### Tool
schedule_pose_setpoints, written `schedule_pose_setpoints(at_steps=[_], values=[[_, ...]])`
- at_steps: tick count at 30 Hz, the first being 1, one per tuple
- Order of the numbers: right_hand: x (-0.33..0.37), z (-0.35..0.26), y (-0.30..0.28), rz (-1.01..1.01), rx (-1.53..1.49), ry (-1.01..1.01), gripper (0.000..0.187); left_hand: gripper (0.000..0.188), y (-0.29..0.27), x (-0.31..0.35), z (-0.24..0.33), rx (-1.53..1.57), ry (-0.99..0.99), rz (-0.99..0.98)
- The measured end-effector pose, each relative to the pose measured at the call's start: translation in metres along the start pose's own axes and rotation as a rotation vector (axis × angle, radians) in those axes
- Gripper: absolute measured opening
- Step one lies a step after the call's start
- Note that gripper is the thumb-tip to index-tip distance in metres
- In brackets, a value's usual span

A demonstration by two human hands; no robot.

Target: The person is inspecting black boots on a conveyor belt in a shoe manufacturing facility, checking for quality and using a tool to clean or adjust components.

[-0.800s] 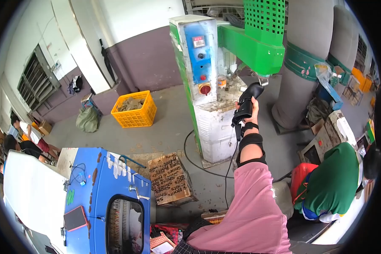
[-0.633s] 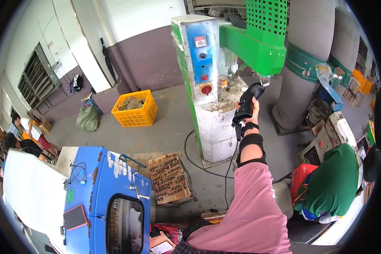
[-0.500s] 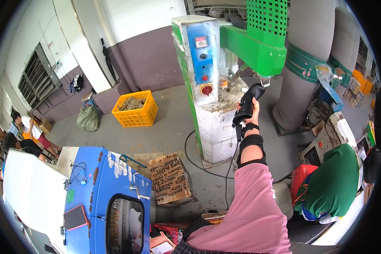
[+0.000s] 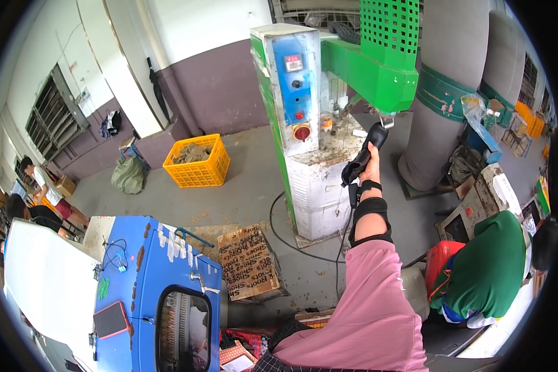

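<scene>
The black shoe (image 4: 359, 162) is clasped in the right hand (image 4: 371, 165), toe raised below the green machine arm (image 4: 378, 74) (contact with the metal tip (image 4: 387, 123) cannot be confirmed). The white cabinet (image 4: 317, 198) stands left; a grey column (image 4: 443, 146), right. A cardboard box (image 4: 248, 260) occupies nearer floor (image 4: 248, 201).

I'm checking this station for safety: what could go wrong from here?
The right hand holds the black shoe close to the metal tool head; a slip could bring the fingers against it. The thin cable hanging beside the forearm might also snag.
</scene>
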State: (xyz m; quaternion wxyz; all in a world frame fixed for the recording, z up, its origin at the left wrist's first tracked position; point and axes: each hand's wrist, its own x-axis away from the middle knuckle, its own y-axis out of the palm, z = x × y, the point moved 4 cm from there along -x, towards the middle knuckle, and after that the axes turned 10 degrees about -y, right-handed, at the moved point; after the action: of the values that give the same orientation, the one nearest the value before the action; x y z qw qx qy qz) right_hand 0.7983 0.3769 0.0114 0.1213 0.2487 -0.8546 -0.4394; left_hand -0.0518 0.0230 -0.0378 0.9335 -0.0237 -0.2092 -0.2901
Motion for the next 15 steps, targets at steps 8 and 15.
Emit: schedule_pose_setpoints(at_steps=[8, 15], values=[[-0.002, -0.002, -0.004, 0.037, 0.033, 0.003, 0.048, 0.021, -0.001, -0.009, -0.005, -0.007, 0.0, -0.011], [-0.001, -0.001, -0.004, 0.047, 0.044, -0.007, 0.046, 0.021, -0.005, -0.015, -0.009, -0.018, 0.002, -0.013]])
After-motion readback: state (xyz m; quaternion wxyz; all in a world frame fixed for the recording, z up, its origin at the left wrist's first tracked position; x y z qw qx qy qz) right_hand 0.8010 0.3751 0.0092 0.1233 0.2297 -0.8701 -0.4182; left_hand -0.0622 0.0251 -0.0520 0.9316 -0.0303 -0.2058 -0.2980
